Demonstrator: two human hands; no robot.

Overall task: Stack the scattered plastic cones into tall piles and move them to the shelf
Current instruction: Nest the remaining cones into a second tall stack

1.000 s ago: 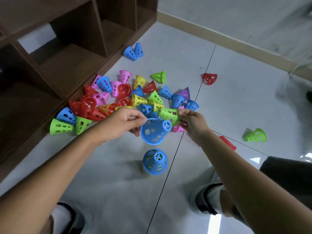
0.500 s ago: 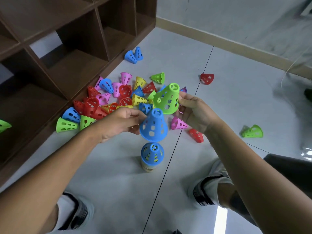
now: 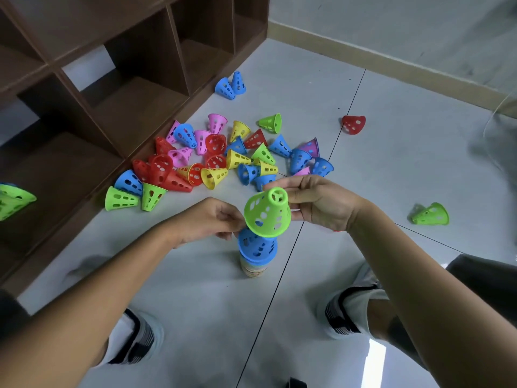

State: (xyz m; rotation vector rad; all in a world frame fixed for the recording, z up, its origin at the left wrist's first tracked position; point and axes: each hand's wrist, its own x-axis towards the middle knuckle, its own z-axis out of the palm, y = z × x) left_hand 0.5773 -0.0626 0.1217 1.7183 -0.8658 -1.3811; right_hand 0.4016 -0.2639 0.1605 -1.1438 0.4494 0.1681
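A stack of cones (image 3: 256, 257) stands on the floor between my feet, with a blue cone (image 3: 257, 245) on top. My left hand (image 3: 208, 219) pinches that blue cone near its tip, though the contact is partly hidden. My right hand (image 3: 321, 203) pinches the narrow top of a green cone (image 3: 265, 217) and holds it tilted just above the stack. Several loose cones (image 3: 223, 158) in red, blue, yellow, pink and green lie scattered beyond my hands. The brown wooden shelf (image 3: 112, 93) stands at the left.
A green cone (image 3: 14, 200) lies in a lower shelf compartment at the far left. Single cones lie apart on the floor: a green one (image 3: 430, 214) at the right, a red one (image 3: 353, 124), and two blue ones (image 3: 230, 85) by the shelf's base. My shoes (image 3: 134, 337) flank the stack.
My left hand lowered the blue cone onto the stack. My right hand picked up a green cone from the pile and brought it over the stack.
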